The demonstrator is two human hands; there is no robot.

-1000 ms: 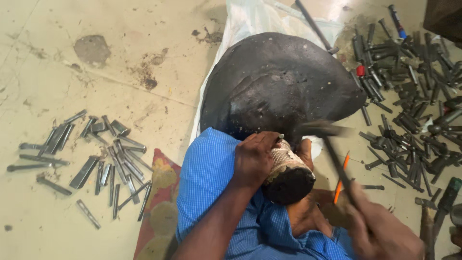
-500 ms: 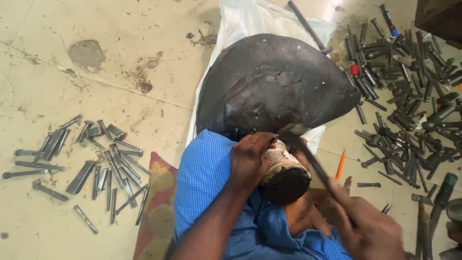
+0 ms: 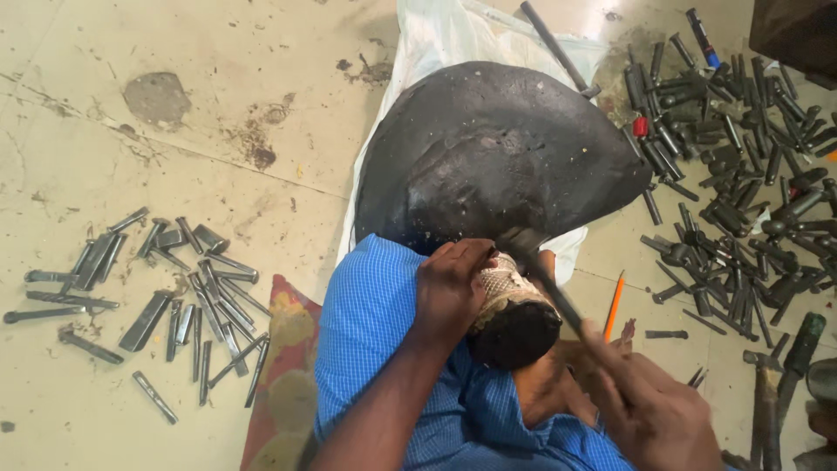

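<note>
My left hand (image 3: 449, 283) is curled at the top of a pale embossed metal piece (image 3: 506, 283). That piece is set on a black rounded lump (image 3: 516, 333) resting on my blue-clothed lap (image 3: 375, 349). The fingers pinch a small punch that is almost wholly hidden. My right hand (image 3: 649, 410) grips the handle of a hammer (image 3: 545, 275). The hammer's head sits right at my left fingertips. A large black dome-shaped block (image 3: 497, 157) lies just beyond, on a white sack (image 3: 445, 35).
Several steel chisels and punches (image 3: 157, 288) lie scattered on the stained floor at left. A bigger heap of dark tools (image 3: 741, 174) spreads at right, with an orange pencil (image 3: 614, 305) and another hammer (image 3: 767, 392). A patterned mat (image 3: 283, 375) lies under my leg.
The hammer has swung down from a raised, blurred position onto the spot at my left fingers. My left hand and the embossed piece have stayed in place.
</note>
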